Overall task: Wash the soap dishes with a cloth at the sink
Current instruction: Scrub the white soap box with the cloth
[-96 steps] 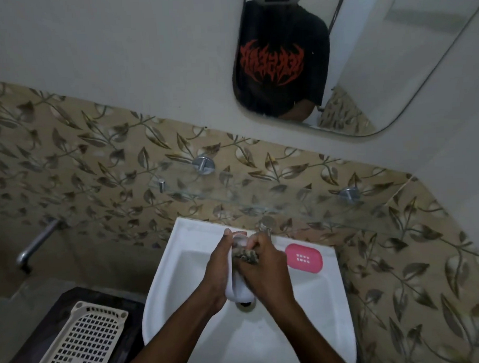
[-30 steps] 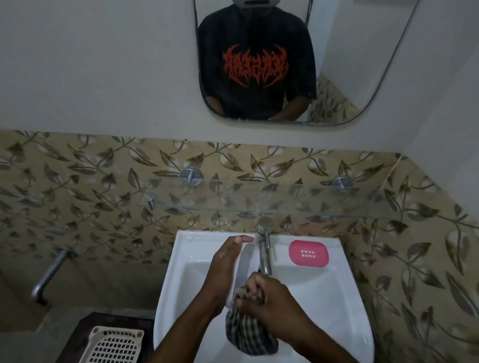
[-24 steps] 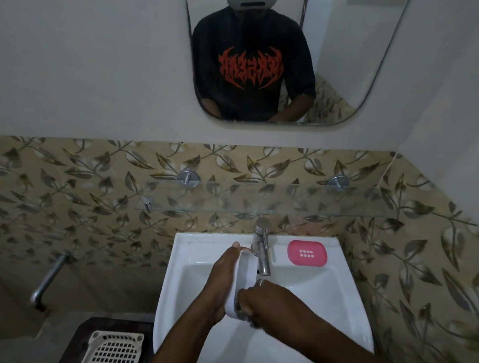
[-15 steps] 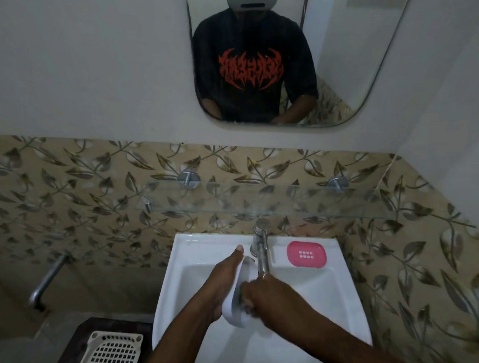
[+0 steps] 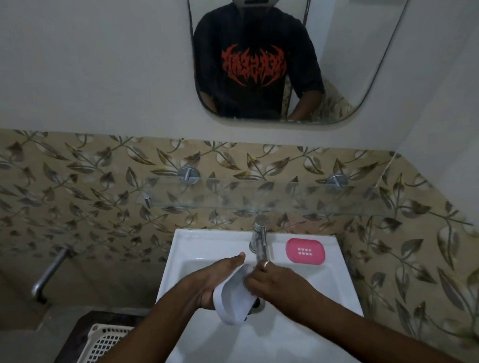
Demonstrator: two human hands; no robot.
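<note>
Washing under way. Left hand [image 5: 209, 281] grips the white soap dish [image 5: 232, 299], tilted over the sink [image 5: 295, 343] basin. Right hand [image 5: 278, 284] works inside it with fingers curled; the cloth is hidden, so its grip cannot be told. Pink soap dish [image 5: 305, 250] sits on the rim, judged outstanding.

There's the white soap dish [image 5: 232, 299], tilted on edge over the white sink [image 5: 267, 344]; pink soap dish [image 5: 305, 251] flat on its back-right rim.

Dim, soft indoor light; edges bowed, hands perhaps slightly blurred.
</note>
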